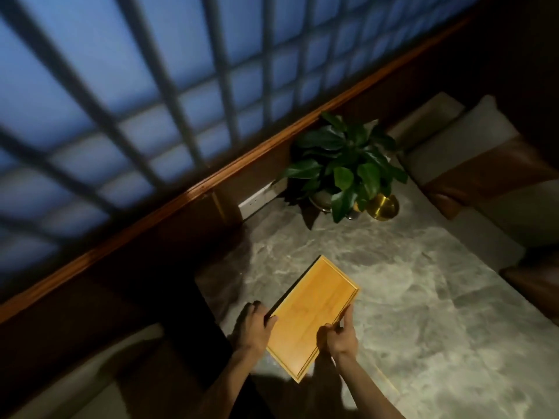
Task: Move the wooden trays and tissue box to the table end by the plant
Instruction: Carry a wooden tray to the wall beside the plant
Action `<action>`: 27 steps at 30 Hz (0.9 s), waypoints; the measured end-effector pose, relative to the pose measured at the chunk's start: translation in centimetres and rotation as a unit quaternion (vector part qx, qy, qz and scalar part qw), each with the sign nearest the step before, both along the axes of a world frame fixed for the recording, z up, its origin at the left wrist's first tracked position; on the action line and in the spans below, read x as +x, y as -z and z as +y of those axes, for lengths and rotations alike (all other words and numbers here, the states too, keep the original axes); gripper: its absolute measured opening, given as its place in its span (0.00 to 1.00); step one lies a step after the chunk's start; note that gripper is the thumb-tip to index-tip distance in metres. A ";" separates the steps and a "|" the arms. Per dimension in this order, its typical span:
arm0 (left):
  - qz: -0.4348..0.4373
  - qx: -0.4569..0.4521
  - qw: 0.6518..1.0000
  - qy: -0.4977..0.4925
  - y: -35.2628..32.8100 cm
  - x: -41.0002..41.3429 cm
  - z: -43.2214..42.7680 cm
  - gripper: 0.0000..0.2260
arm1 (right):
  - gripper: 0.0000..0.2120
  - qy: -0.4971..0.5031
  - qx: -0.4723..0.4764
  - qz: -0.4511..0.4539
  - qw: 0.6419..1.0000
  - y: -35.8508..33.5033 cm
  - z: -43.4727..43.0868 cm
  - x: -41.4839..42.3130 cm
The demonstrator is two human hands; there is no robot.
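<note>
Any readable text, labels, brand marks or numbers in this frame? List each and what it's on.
None readable.
Rectangular light wooden tray, held by both hands: bare wood, no print.
Round brass-coloured pot beside the green leafy plant: no marking visible.
White wall strip behind the grey marble table: faint dots only, too small and blurred to tell whether they are text.

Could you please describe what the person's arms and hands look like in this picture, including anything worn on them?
Both forearms are bare up to the bottom edge of the picture, with no sleeves showing. The left hand and right hand wear no gloves, and no watch, ring or bracelet shows in the dim light.
</note>
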State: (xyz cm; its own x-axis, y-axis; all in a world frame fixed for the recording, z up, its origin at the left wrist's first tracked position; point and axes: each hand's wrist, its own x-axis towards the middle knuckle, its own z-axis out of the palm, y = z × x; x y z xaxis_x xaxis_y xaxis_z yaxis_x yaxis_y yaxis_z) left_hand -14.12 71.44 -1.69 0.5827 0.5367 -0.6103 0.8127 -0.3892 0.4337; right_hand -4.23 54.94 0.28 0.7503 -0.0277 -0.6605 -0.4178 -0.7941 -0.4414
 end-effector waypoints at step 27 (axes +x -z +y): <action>-0.155 0.025 0.884 -0.441 4.4 3.3 7.5 0.10 | 0.33 -0.144 0.027 -0.046 0.988 2.6 11.4 11.8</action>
State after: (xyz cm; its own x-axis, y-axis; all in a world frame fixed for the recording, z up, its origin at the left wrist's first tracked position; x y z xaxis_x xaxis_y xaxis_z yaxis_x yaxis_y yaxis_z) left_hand -10.84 78.95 -6.07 0.0586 0.8873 -0.4575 0.6549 0.3117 0.6884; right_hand 7.56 66.35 -2.29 0.7790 0.2298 -0.5834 -0.1338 -0.8481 -0.5127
